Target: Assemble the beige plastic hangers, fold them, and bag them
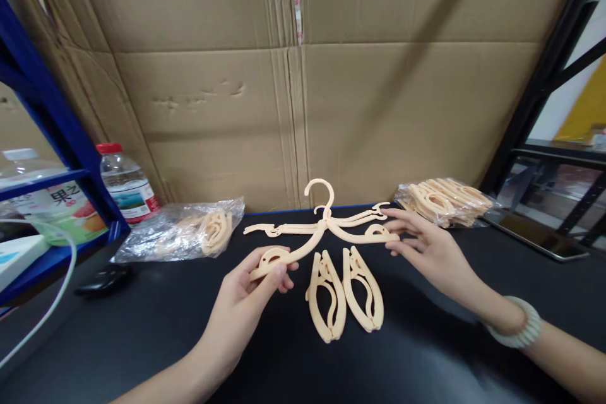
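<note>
An unfolded cream plastic folding hanger [307, 241] is stretched between my hands, its hook pointing up. My left hand [250, 284] is closed around the end of its left arm, thumb on top. The end of its right arm is pinched in the fingertips of my right hand [426, 249]. Behind it, what looks like a second unfolded hanger [296, 228] lies on the table, its middle hidden by the held one. Two folded hangers, a left one [338, 303] and a right one [377, 303], lie side by side below, between my forearms.
Bagged folded hangers lie at the left [218, 233] and right [440, 202]. A computer mouse [103, 279], a red-capped bottle [127, 183] and a white cable [71, 265] are at left. A dark flat device [534, 237] lies right. Cardboard [213, 107] walls the back.
</note>
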`<state>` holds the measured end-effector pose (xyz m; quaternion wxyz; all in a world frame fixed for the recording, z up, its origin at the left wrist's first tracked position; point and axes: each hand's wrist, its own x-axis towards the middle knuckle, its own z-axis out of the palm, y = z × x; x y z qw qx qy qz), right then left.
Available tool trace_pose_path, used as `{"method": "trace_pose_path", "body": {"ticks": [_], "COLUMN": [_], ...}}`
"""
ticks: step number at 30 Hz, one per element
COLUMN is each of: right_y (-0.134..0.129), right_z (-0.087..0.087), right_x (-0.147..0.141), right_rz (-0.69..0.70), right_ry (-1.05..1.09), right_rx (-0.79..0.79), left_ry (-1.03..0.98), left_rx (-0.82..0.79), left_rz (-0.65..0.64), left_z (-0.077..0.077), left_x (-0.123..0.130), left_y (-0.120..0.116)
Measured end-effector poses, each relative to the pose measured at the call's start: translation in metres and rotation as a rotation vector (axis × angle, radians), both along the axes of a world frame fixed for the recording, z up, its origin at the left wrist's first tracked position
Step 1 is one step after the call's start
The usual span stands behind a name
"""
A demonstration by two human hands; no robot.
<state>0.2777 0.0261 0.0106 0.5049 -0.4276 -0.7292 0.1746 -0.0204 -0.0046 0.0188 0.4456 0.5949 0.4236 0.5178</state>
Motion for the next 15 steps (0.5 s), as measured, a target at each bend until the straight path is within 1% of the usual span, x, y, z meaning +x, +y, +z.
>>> {"method": "trace_pose_path", "body": {"ticks": [1, 3, 7, 10, 12, 15], "right_y": [0.0017, 0.0045, 0.0051, 0.0022, 0.0006, 0.0003], "right_z": [0.0009, 0.0025, 0.0038, 0.0046, 0.0056, 0.0062], "right_x": [0.0007, 0.0028, 0.0048, 0.0024, 0.0004, -0.002], "right_rz": [0.047, 0.11, 0.222, 0.301, 0.325, 0.308], "right_ry": [0.064, 0.162, 0.344, 0.446, 0.509, 0.602], "right_rx": [-0.07, -0.157, -0.278, -0.336, -0.376, -0.427], "left_ry": [-0.013, -0.056, -0.156, -0.197, -0.214, -0.249], "left_rx": [-0.002, -0.006, -0.032, -0.068, -0.092, -0.094], "left_rz": [0.008, 0.038, 0.101, 0.087, 0.061, 0.047], "left_z": [0.001, 0.0032, 0.0065, 0.0063, 0.0057, 0.0064], "left_x": [0.0, 0.0003, 0.0023, 0.0027, 0.0018, 0.0002], "left_y": [0.0001, 0.0005, 0.0015, 0.0016, 0.0017, 0.0021]}}
